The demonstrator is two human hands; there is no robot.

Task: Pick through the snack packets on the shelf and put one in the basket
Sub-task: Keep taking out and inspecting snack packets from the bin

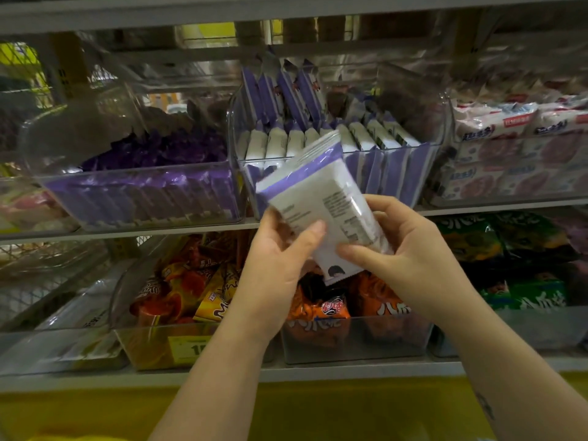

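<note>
Snack packet (321, 198), white with a purple band, is up in both my hands, just in front of the middle clear bin (444, 128), tilted, printed back facing me. Left hand (280, 265) grips its lower left side, thumb laid across the print. Right hand (404, 249) pinches the lower right corner, thumb in front, fingers curled behind. The hands are close together, both clamped on the one packet. My read: this is the checking step, a pick looked over before it goes in the basket. To do it well I should hold by the edges, not crush the contents, and read the back. Then one hand lets go so the other can carry the snack packet down. The basket is not in view; a yellow surface (318, 415) well below the bin could belong to it, cannot tell. More of the same packets stand in rows inside the bin. Left of the bin are dark purple packets (143, 186), right of it pink-and-white packets (509, 148). Below it are orange packets (321, 310), and below and right, green packets (525, 291). In the way: the lower shelf edge (318, 370) juts out beneath the bin, so the packet should come toward me before it drops.
</note>
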